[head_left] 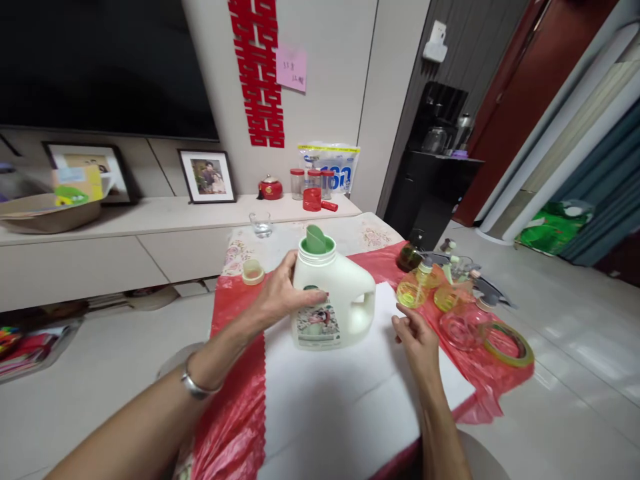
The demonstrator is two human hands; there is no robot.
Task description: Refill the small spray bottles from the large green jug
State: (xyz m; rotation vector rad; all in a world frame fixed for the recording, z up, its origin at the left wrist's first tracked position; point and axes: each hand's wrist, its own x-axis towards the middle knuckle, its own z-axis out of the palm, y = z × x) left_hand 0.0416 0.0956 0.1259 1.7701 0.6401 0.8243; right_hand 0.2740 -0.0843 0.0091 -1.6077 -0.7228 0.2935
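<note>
Gripping a white jug (333,293) around its labelled side, the person's left hand (283,297) wraps fingers and thumb onto the body while the jug stands upright on a white sheet (325,393) at the middle of the worktop (360,233). Its green spout (316,240) is uncovered, so the sound way to hold it is probably low and firm on the body, base flat, with no tilt that would let liquid reach the open mouth. The right hand (417,337) lies on the sheet just beside the jug's handle, fingers loosely curled and holding nothing; taking the handle with it would likely give surer control than a one-sided grip. A small round cap (253,271) sits to the left, near the jug but apart from it, on the red plastic cover (235,413). A drinking glass (261,225) stands behind. Yellow spray bottles (416,287) and a tape roll (506,343) crowd the right edge, close enough that a wide elbow swing could knock them.
</note>
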